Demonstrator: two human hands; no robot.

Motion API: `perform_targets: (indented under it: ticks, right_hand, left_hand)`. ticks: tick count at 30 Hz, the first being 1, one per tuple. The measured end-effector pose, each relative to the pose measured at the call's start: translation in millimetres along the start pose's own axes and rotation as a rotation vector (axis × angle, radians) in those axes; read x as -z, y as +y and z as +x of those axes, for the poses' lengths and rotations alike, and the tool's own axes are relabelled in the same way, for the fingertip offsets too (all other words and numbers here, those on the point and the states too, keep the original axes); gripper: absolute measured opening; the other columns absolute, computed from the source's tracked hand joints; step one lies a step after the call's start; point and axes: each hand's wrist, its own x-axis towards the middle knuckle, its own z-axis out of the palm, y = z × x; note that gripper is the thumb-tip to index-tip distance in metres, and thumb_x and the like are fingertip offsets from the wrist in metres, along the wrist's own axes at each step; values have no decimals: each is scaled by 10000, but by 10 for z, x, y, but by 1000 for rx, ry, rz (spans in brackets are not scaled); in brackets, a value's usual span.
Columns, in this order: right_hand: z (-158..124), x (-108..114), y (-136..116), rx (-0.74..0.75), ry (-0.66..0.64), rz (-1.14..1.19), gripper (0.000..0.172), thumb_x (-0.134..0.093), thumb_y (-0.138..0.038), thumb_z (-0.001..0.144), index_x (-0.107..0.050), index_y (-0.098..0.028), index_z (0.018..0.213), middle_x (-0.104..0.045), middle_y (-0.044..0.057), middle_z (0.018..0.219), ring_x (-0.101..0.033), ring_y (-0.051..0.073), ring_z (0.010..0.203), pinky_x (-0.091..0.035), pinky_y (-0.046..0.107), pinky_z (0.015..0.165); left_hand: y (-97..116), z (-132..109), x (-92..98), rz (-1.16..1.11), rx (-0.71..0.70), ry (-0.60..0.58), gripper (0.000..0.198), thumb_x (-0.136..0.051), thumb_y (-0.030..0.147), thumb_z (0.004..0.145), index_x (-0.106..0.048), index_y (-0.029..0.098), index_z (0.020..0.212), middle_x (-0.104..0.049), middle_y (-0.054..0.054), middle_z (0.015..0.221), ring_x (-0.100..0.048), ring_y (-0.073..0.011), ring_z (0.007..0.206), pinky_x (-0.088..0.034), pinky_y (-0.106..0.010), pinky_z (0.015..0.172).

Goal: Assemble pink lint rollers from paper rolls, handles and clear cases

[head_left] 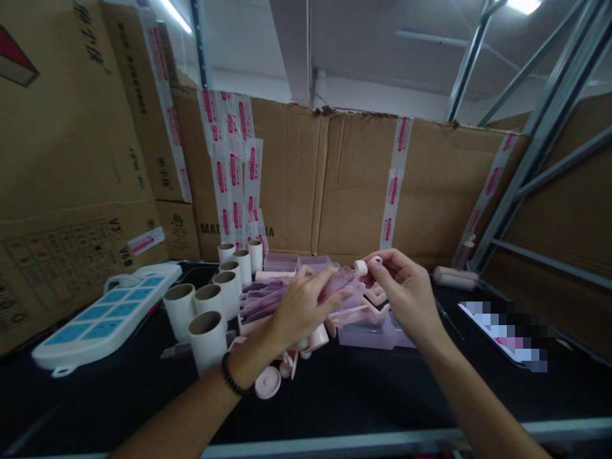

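Observation:
My left hand is closed around a clear pinkish bottle, its neck tilted up toward the right. Just off that neck, my right hand pinches a pale pink and white cap with a small ring-shaped part at the fingertips. The cap and the bottle's neck are very close; whether they touch I cannot tell. Beneath the hands lies a pile of pink plastic parts and translucent purple trays. A round pink lid rests on the table below my left wrist.
Several white cardboard tubes stand on the left, beside a white case with blue panels. A phone lies at right, with pink bottles behind it. Cardboard walls close off the back and left of the black table.

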Motion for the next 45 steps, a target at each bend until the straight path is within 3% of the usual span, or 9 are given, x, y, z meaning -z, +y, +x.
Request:
perform_targets:
  ticks: [8,15,26,33,39,45]
  right_hand:
    - [11,-25,-327,29,-134,-105,244,-678,-420,937,-703,-177,938,-708,36,806,-650,137,666,-537,255,610]
    - [12,-63,-304,59,-161,-155,208,-653,-392,953,-692,-189,933,-687,23,798,-642,138,698,-518,252,644]
    - [45,-46,-317,92,-202,-157,203,-654,-371,952,-695,-183,890,-628,-10,663,-583,114,582,-464,241,573]
    - [67,10,-287,113,-250,-186,187,-671,-361,940,-733,-189,899,-650,-1,675,-603,118,584,-466,240,560]
    - [26,17,-310,154,-251,-250,182,-634,-328,962,-735,-198,883,-686,8,706,-623,119,602,-463,234,560]
    - [14,39,-283,229,-265,-297,194,-638,-349,968,-743,-206,889,-705,22,756,-627,131,648,-437,247,571]
  left_hand:
    - [33,3,35,102,-35,-26,372,-476,533,1016,-622,204,925,-608,-34,805,-520,-223,811,-387,-323,717]
    - [-13,30,41,153,-79,-58,418,-419,557,1028,-604,200,915,-579,-33,760,-540,-230,791,-392,-335,709]
    - [52,69,178,143,-49,-166,431,-418,550,1018,-604,186,882,-536,-26,747,-532,-207,707,-379,-325,654]
    - [62,61,194,-26,-38,-211,425,-449,567,1000,-621,195,890,-574,-23,774,-553,-201,738,-408,-326,691]
    - [66,80,210,-130,-55,-258,403,-479,533,989,-538,200,770,-525,1,723,-508,-168,680,-380,-301,644]
    - [175,65,277,-594,141,-465,299,-479,471,989,-512,212,845,-503,44,622,-473,-118,509,-375,-253,503]
